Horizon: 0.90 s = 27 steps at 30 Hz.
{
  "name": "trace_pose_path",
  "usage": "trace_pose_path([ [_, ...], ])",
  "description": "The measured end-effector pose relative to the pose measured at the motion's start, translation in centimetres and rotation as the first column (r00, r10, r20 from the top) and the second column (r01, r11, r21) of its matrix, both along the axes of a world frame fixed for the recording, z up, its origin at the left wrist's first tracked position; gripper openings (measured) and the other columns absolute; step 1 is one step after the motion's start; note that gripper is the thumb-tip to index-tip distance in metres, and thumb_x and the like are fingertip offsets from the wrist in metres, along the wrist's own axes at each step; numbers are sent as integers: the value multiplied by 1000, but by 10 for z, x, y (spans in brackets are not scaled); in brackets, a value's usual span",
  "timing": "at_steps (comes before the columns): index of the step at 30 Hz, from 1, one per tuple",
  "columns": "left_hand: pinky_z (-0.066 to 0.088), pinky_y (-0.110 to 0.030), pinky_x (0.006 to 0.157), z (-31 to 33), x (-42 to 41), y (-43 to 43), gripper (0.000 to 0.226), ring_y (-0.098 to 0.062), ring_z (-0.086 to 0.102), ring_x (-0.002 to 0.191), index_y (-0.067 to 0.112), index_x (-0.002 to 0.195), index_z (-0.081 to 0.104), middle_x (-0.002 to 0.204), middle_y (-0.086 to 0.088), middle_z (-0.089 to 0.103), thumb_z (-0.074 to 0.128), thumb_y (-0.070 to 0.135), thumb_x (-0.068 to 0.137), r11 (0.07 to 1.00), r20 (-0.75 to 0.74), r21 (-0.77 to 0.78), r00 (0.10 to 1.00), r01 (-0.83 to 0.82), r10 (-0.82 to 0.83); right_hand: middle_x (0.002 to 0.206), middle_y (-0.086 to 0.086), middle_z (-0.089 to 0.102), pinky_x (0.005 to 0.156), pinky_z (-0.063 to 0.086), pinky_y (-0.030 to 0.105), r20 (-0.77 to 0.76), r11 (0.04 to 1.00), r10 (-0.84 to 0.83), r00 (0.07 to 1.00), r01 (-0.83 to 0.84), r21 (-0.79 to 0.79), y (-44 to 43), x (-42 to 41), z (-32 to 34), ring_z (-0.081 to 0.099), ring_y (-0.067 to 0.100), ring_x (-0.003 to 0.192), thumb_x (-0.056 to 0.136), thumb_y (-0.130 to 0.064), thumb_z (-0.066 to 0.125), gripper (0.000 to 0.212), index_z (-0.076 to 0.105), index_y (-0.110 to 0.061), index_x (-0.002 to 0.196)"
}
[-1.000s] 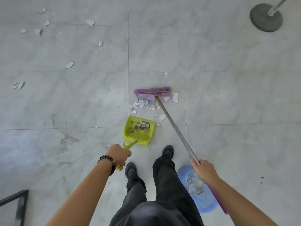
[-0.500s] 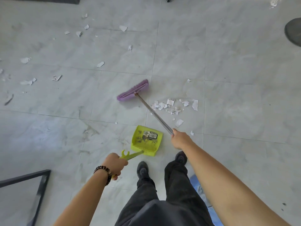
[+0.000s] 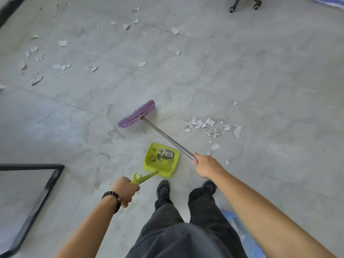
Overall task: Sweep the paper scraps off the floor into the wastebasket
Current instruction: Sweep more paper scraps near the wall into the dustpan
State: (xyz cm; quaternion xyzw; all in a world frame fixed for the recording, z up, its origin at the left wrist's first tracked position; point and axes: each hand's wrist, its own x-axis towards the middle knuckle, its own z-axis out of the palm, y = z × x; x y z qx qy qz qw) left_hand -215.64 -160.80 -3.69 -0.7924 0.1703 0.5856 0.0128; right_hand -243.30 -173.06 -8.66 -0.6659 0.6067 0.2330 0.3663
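My right hand (image 3: 205, 165) grips the metal handle of a purple broom (image 3: 137, 114), whose head rests on the floor to the upper left of the dustpan. My left hand (image 3: 125, 189) holds the handle of a lime-green dustpan (image 3: 161, 160) that lies flat in front of my feet, with dirt and a label inside. A gathered pile of paper scraps (image 3: 212, 126) lies to the right of the broom handle. Scattered paper scraps (image 3: 61, 66) cover the far left floor. A blue wastebasket (image 3: 242, 233) shows partly behind my right leg.
A black frame (image 3: 40, 198) stands at the lower left. Chair casters (image 3: 243, 5) sit at the top right. My two black shoes (image 3: 163, 189) stand just behind the dustpan on the grey tiled floor.
The broom head has swung left, away from the gathered pile, and my right hand has slid up the handle. The view turned left, showing more scattered scraps.
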Motion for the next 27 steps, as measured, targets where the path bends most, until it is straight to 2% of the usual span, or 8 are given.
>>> trace_pose_path([
  [3, 18, -19, 46, 4, 8, 14, 16, -15, 20, 40, 9, 80, 42, 63, -5, 29, 54, -1, 83, 994, -3, -7, 994, -108, 108, 126, 15, 58, 83, 46, 39, -45, 997, 79, 996, -80, -19, -16, 37, -5, 57, 34, 114, 104, -33, 30, 42, 40, -25, 145],
  [6, 17, -19, 47, 10, 17, 22, 17, -14, 18, 44, 10, 83, 42, 64, -4, 27, 51, -4, 84, 977, -16, -16, 977, -214, 214, 118, 12, 60, 73, 44, 38, -142, 982, 182, 973, -186, -15, -27, 30, -9, 59, 33, 106, 102, -25, 34, 37, 46, -23, 137],
  [8, 16, -20, 48, 12, 22, 21, 16, -13, 18, 45, 9, 82, 43, 62, -3, 26, 50, -5, 85, 969, -20, -22, 969, -245, 245, 121, 10, 60, 78, 47, 39, -204, 977, 211, 956, -213, 12, -32, -1, -5, 59, 32, 108, 101, -25, 35, 38, 46, -27, 137],
  [12, 15, -20, 48, 12, 19, 8, 23, -13, 16, 44, 11, 76, 38, 60, -1, 25, 49, -8, 83, 982, -14, -35, 982, -188, 187, 139, 5, 54, 97, 44, 39, -330, 983, 181, 926, -185, 21, -40, -86, 22, 54, 29, 122, 102, -40, 30, 43, 40, -40, 143],
  [15, 16, -18, 47, 10, 11, -12, 26, -12, 17, 43, 12, 76, 35, 59, -1, 26, 49, -8, 83, 989, -18, -58, 991, -134, 133, 140, 1, 54, 96, 44, 37, -413, 993, 106, 905, -121, -10, -35, -142, 40, 54, 27, 123, 101, -43, 28, 42, 42, -42, 141],
  [20, 15, -17, 46, 8, -12, -54, 32, -11, 15, 43, 15, 72, 31, 59, 0, 24, 46, -11, 83, 996, -40, -76, 999, -40, 37, 125, 2, 62, 86, 48, 35, -484, 994, -39, 874, -15, -108, -8, -204, 63, 61, 26, 109, 101, -42, 30, 38, 51, -37, 133],
  [23, 16, -17, 47, 8, -36, -79, 30, -11, 14, 43, 15, 76, 32, 60, -1, 23, 46, -10, 83, 993, -44, -98, 997, 65, -70, 121, 3, 63, 81, 48, 34, -444, 985, -155, 882, 102, -142, 13, -227, 66, 62, 27, 105, 101, -41, 32, 37, 55, -34, 130],
  [27, 18, -19, 45, 6, -71, -111, 24, -13, 19, 41, 12, 82, 36, 61, -2, 26, 50, -8, 83, 962, -42, -144, 970, 231, -239, 124, 4, 63, 79, 46, 34, -308, 909, -415, 856, 381, -167, 38, -248, 59, 61, 29, 107, 101, -44, 34, 38, 58, -34, 129],
])
